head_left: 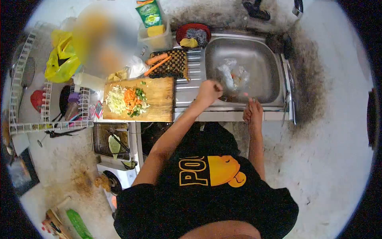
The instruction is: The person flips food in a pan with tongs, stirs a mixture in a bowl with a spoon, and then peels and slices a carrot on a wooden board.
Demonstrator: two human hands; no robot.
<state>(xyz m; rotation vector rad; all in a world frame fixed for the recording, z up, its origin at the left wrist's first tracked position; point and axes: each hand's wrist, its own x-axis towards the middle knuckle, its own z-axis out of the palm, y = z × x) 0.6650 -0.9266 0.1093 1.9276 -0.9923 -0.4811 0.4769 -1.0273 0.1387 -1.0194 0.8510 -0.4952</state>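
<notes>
Working over the near side of the sink (pixel 254 53) makes sense here, since drips and scraps can land in the basin. The left hand (pixel 209 92) is above the near left part of the rim, its fingers curled in; a small dark bit shows at its end, but I cannot tell whether it is gripping anything. The right hand (pixel 253 110) is well apart from it, by the front edge, fingers bent and fingertips pointing at the basin; whether they meet on something small is too blurred to tell.

The crumpled clear plastic (pixel 227 71) lies in the basin, just beyond the left hand, with a few orange specks near it. Good handling would have both wrists loose, elbows near the body and movements small, so nothing flicks past the rim. Care is also due on the left: the chopping board (pixel 164 97) holds loose piles of cut vegetables (pixel 130 99) beyond the ridged drainboard (pixel 194 65), so wet hands are best shaken off over the basin.
</notes>
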